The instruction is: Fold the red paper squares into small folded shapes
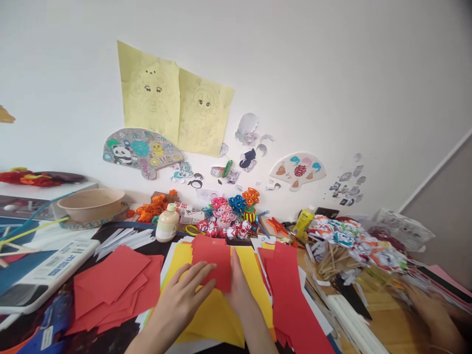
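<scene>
A small red paper piece (220, 263) is held above a stack of yellow paper (210, 324) in the middle. My right hand (239, 282) grips its right edge, thumb upright along the side. My left hand (186, 295) lies over its lower left part with the fingers spread. Square red sheets (116, 278) are piled to the left of my left hand. Long red strips (287, 290) lie to the right of my right hand.
A cream bottle (167, 223), craft flowers (224, 211) and a beige bowl (92, 204) stand along the back. Wrapped bundles on sticks (357, 241) lie right. Another person's hand (431, 309) is at the far right. Blue-handled scissors (53, 319) lie lower left.
</scene>
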